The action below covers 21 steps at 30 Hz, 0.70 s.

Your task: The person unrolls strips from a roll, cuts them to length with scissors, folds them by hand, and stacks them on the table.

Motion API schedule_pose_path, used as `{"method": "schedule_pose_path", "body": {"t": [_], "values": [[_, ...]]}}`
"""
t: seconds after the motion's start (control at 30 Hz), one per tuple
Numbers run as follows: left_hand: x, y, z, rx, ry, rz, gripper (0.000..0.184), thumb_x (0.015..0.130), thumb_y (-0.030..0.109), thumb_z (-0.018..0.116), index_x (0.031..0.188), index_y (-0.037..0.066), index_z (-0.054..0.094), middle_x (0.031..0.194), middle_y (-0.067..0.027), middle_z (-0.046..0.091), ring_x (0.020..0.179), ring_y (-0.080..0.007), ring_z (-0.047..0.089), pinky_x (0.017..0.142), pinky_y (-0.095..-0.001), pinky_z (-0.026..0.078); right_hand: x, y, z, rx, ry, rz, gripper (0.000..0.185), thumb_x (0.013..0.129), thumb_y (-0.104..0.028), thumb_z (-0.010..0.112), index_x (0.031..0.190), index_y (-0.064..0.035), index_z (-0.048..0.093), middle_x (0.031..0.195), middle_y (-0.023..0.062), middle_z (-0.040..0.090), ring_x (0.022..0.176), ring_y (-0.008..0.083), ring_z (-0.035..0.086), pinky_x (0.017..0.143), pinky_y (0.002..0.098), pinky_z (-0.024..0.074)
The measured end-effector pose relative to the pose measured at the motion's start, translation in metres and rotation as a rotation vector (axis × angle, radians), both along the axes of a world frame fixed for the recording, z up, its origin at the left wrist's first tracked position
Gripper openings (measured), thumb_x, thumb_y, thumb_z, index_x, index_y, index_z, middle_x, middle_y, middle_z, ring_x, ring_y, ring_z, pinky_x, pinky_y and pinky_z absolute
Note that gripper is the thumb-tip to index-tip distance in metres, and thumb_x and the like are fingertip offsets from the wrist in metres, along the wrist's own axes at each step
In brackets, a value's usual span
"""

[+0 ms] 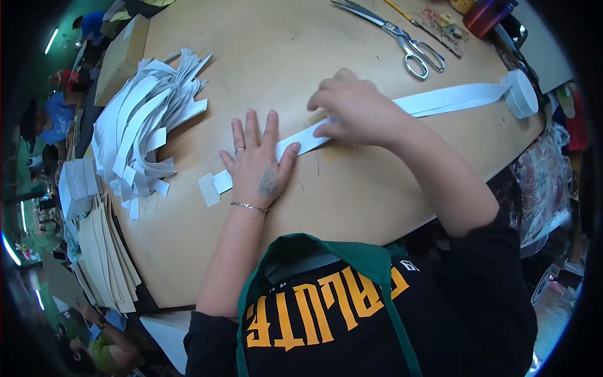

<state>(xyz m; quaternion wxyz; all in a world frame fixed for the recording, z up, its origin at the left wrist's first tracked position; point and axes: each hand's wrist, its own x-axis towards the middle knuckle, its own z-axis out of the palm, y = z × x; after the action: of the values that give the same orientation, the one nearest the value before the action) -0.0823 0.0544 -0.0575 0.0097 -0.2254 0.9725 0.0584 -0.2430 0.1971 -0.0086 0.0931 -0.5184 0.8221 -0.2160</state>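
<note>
A long white strip (433,100) runs across the tan table from a white roll (521,94) at the right to a small pale square piece (209,190) at the left. My left hand (259,164) lies flat on the strip near its left end, fingers spread. Over the middle of the strip is my right hand (355,108), its fingers curled, with thumb and fingertips at the strip; whether it pinches the strip is hidden and blurred. A large pile of cut white strips (147,113) lies left of my hands.
Metal scissors (402,38) lie at the top right, near a yellow pencil (402,11) and a dark red cup (487,17). A cardboard box (122,60) and stacked flat sheets (103,251) line the left edge. Other people are farther left.
</note>
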Motion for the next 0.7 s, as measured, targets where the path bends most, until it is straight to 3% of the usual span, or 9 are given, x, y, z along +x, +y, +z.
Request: {"method": "schedule_pose_path", "body": {"t": [0.03, 0.23, 0.43, 0.7], "values": [[0.000, 0.000, 0.001, -0.002, 0.000, 0.005, 0.066, 0.086, 0.058, 0.042, 0.141, 0.023, 0.032, 0.149, -0.0137, 0.021, 0.138, -0.0374, 0.014, 0.098, -0.0697, 0.017, 0.010, -0.013, 0.005, 0.209, -0.049, 0.082, 0.031, 0.069, -0.020, 0.074, 0.095, -0.0074, 0.062, 0.099, 0.0074, 0.060, 0.101, 0.0253, 0.051, 0.085, 0.0404, 0.0423], [0.001, 0.000, 0.001, -0.002, 0.015, 0.017, 0.066, 0.086, 0.057, 0.043, 0.141, 0.023, 0.031, 0.149, -0.0134, 0.021, 0.138, -0.0372, 0.015, 0.098, -0.0695, 0.017, 0.005, -0.031, 0.016, 0.530, -0.117, 0.114, 0.026, 0.068, -0.021, 0.076, 0.084, -0.0082, 0.060, 0.093, 0.0055, 0.060, 0.100, 0.0237, 0.052, 0.081, 0.0397, 0.0421], [0.002, 0.000, 0.002, 0.003, 0.042, 0.015, 0.066, 0.086, 0.056, 0.045, 0.141, 0.023, 0.031, 0.148, -0.0132, 0.021, 0.137, -0.0375, 0.016, 0.097, -0.0699, 0.018, 0.015, -0.029, 0.006, 0.472, 0.067, 0.072, 0.027, 0.067, -0.023, 0.076, 0.085, -0.0092, 0.061, 0.089, 0.0054, 0.062, 0.096, 0.0242, 0.055, 0.082, 0.0398, 0.0416], [0.005, -0.003, -0.003, 0.046, 0.143, 0.009, 0.065, 0.085, 0.054, 0.047, 0.140, 0.022, 0.034, 0.147, -0.0133, 0.024, 0.137, -0.0380, 0.017, 0.097, -0.0707, 0.019, 0.027, -0.034, 0.007, 0.518, 0.022, -0.033, 0.022, 0.065, -0.017, 0.073, 0.081, -0.0068, 0.061, 0.084, 0.0100, 0.064, 0.088, 0.0286, 0.058, 0.080, 0.0392, 0.0443]]}}
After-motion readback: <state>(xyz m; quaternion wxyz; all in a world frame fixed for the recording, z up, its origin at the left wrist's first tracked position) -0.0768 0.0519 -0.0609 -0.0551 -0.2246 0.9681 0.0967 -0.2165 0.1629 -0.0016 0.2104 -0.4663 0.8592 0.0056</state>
